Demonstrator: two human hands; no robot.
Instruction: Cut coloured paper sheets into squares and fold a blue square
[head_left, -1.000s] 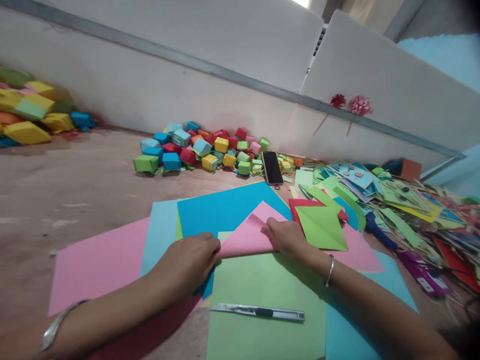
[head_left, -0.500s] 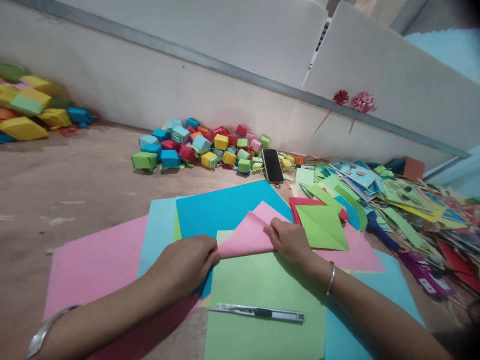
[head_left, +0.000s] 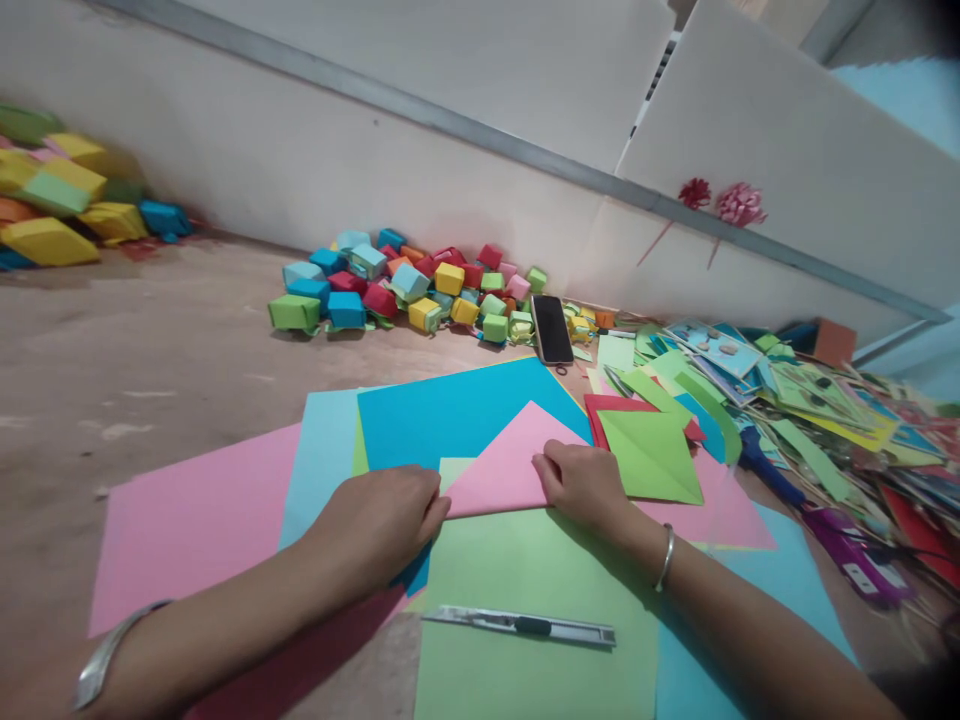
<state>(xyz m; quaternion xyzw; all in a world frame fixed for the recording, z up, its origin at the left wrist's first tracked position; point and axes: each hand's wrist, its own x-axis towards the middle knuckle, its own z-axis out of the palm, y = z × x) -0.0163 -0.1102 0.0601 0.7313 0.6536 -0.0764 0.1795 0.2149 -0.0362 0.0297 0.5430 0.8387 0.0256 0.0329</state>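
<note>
A pink sheet folded to a triangle (head_left: 504, 470) lies between my hands, its peak pointing away over a blue sheet (head_left: 442, 415). My left hand (head_left: 394, 515) is closed at the triangle's left corner. My right hand (head_left: 585, 480) has its fingers curled on the right part of the folded edge. Nearer to me, a box cutter (head_left: 525, 626) rests on a light green sheet (head_left: 540, 570). A green folded square (head_left: 651, 455) lies just right of my right hand.
Small coloured paper boxes (head_left: 405, 285) are heaped by the wall beside a phone (head_left: 552, 330). More boxes (head_left: 67, 195) sit far left. Paper scraps and cards (head_left: 817, 395) cover the right, with a purple tool (head_left: 855, 560). A large pink sheet (head_left: 195, 520) spreads left.
The pink sheet's upper layer, earlier raised with its tip apart, now lies flatter over the lower layer as one triangle. Both hands stay near its corners. The view has shifted slightly.
</note>
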